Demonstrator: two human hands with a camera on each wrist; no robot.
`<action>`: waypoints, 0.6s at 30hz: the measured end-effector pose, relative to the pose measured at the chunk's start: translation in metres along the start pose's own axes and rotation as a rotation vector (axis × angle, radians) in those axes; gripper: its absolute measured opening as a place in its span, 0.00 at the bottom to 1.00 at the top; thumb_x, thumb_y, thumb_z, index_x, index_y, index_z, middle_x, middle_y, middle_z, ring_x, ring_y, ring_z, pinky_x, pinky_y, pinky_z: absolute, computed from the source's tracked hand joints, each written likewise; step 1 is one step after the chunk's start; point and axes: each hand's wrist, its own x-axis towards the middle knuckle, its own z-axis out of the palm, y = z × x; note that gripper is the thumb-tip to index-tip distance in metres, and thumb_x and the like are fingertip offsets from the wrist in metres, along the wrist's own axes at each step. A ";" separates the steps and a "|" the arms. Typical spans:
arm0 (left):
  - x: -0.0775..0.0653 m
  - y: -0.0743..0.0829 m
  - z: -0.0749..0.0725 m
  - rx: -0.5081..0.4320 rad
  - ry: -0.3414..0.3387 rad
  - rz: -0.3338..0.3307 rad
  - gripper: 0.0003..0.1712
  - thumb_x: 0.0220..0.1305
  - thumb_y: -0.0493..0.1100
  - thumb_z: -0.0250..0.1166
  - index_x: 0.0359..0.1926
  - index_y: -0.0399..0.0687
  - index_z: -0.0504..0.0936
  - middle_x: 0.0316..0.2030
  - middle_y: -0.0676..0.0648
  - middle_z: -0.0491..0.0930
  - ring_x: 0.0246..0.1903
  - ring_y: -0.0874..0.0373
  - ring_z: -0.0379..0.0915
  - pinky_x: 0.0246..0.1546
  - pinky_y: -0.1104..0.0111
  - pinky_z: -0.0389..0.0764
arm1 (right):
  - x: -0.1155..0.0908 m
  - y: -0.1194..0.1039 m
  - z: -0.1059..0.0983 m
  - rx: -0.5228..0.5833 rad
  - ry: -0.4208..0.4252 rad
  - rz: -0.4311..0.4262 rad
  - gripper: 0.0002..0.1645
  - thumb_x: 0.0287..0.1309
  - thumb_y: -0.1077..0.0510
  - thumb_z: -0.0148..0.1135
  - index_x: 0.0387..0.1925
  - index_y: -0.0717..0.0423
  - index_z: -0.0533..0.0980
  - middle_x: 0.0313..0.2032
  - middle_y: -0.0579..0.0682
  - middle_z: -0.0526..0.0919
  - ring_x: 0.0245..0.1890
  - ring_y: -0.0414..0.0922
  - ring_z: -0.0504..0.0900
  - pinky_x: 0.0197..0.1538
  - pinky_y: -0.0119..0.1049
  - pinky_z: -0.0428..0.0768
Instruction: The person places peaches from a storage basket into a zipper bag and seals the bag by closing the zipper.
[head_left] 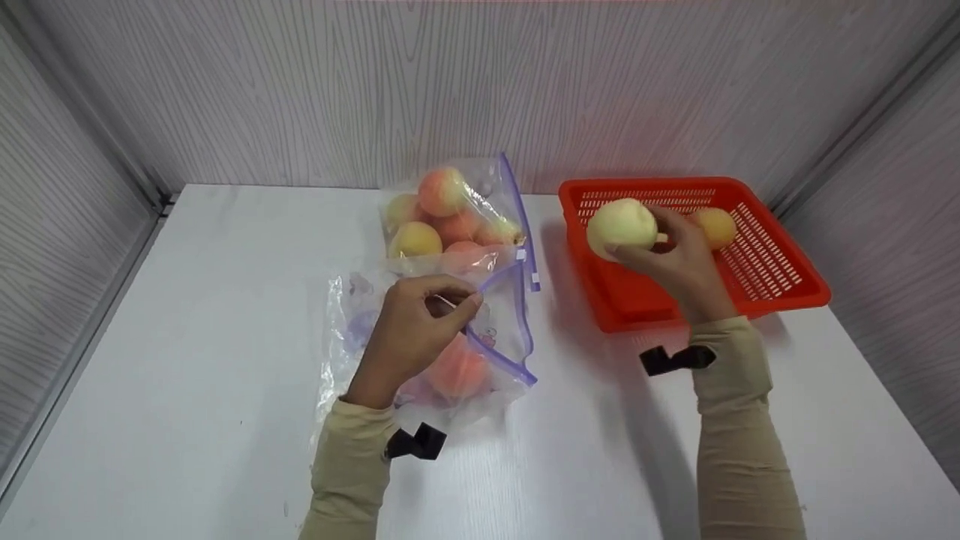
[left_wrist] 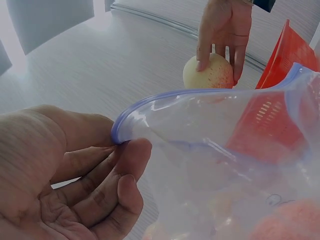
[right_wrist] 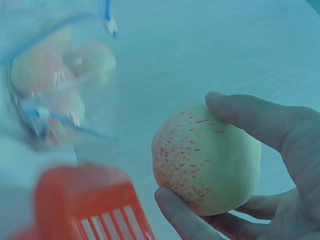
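Note:
My left hand [head_left: 416,322] pinches the purple zip edge of a clear zip bag [left_wrist: 180,117] between thumb and forefinger. The bag's mouth gapes toward the right, and a reddish round fruit [head_left: 457,367] lies inside. Over the left part of the red basket, my right hand [head_left: 682,259] grips a pale peach [head_left: 621,229], thumb on one side and fingers on the other. Red speckles cover one side of this peach [right_wrist: 205,160] in the right wrist view. Part of the bag is hidden behind my left hand.
A second zip bag [head_left: 484,180], filled with several peach-like fruits, lies behind the first against the back wall. The slatted red basket [head_left: 780,304] stands at the right with a yellow fruit [head_left: 716,227] in it. Wood-grain panels enclose the white table [head_left: 187,360].

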 end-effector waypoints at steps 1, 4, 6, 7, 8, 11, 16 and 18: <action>0.000 0.000 0.000 0.002 0.000 -0.004 0.06 0.63 0.35 0.70 0.40 0.37 0.89 0.33 0.46 0.87 0.30 0.55 0.82 0.36 0.67 0.86 | -0.003 0.002 0.007 0.031 -0.014 -0.003 0.39 0.57 0.54 0.75 0.68 0.55 0.69 0.59 0.54 0.74 0.53 0.54 0.77 0.53 0.39 0.82; -0.001 0.001 0.000 0.010 0.001 -0.007 0.06 0.64 0.35 0.69 0.40 0.38 0.89 0.32 0.47 0.86 0.30 0.56 0.82 0.36 0.66 0.86 | -0.010 0.006 0.025 0.108 -0.048 -0.003 0.38 0.58 0.55 0.75 0.67 0.54 0.70 0.59 0.54 0.75 0.55 0.54 0.76 0.56 0.43 0.80; -0.001 0.001 0.000 0.015 0.004 -0.008 0.06 0.64 0.36 0.69 0.40 0.39 0.89 0.32 0.48 0.86 0.30 0.57 0.82 0.36 0.66 0.86 | -0.014 0.008 0.033 0.148 -0.067 0.000 0.38 0.57 0.55 0.75 0.67 0.52 0.69 0.60 0.54 0.74 0.56 0.54 0.75 0.58 0.45 0.80; 0.000 0.001 0.000 0.017 0.005 -0.010 0.06 0.65 0.36 0.69 0.40 0.38 0.89 0.32 0.48 0.86 0.30 0.57 0.82 0.35 0.66 0.86 | -0.016 0.008 0.037 0.164 -0.075 -0.001 0.39 0.57 0.55 0.75 0.67 0.51 0.68 0.60 0.54 0.74 0.57 0.55 0.75 0.58 0.46 0.79; -0.001 0.001 0.001 0.020 0.006 -0.013 0.06 0.65 0.36 0.69 0.40 0.39 0.89 0.32 0.49 0.86 0.30 0.57 0.82 0.35 0.66 0.86 | -0.018 0.009 0.040 0.181 -0.081 -0.002 0.39 0.57 0.56 0.75 0.68 0.51 0.68 0.61 0.54 0.74 0.57 0.55 0.75 0.58 0.47 0.80; -0.001 0.000 0.001 0.018 0.001 -0.025 0.06 0.66 0.37 0.68 0.40 0.39 0.89 0.32 0.49 0.86 0.29 0.58 0.82 0.34 0.66 0.86 | -0.023 0.012 0.047 0.221 -0.104 0.002 0.41 0.56 0.57 0.76 0.69 0.50 0.67 0.61 0.54 0.75 0.57 0.57 0.77 0.57 0.47 0.81; -0.001 0.001 0.002 0.008 -0.008 -0.023 0.06 0.66 0.37 0.68 0.40 0.39 0.89 0.32 0.49 0.86 0.28 0.57 0.82 0.33 0.66 0.86 | -0.028 0.014 0.052 0.236 -0.182 -0.007 0.39 0.55 0.60 0.76 0.67 0.51 0.70 0.60 0.55 0.77 0.54 0.59 0.79 0.55 0.48 0.84; -0.001 0.001 0.001 0.011 -0.004 -0.020 0.06 0.66 0.37 0.68 0.41 0.38 0.89 0.32 0.48 0.86 0.28 0.57 0.82 0.34 0.65 0.86 | -0.027 0.015 0.054 0.231 -0.229 -0.021 0.38 0.55 0.61 0.75 0.67 0.51 0.71 0.60 0.55 0.77 0.53 0.59 0.80 0.55 0.49 0.83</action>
